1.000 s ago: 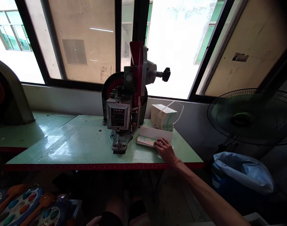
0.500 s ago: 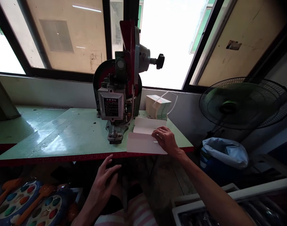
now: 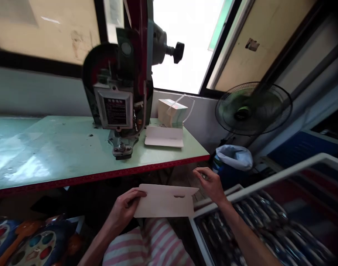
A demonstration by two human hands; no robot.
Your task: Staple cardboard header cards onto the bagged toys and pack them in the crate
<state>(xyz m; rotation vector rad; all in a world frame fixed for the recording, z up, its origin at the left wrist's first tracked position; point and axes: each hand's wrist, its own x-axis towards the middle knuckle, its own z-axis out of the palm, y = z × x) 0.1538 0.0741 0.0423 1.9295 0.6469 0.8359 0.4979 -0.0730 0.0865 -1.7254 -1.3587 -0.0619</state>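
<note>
Flanking the card [image 3: 160,205], both hands [image 3: 123,207] [image 3: 212,183] hover off the table edge [image 3: 157,165].

We see a dark-framed window [image 3: 185,51], bright outside; small torn scrap [image 3: 252,44] on its tan right-hand pane. Pale wall [image 3: 200,120] below. Right: round caged fan [image 3: 253,109], blades blurred or see-through, we can't tell which. Under it we get a blue bin [image 3: 226,175] with a whitish liner [image 3: 236,158]. Lower right, white-rimmed tray [image 3: 285,173], glossy dark packs [image 3: 271,210] in rows. Lower left we note blue toy boards [image 3: 33,245] with coloured rounds, plus orange handles [image 3: 23,232].
</note>
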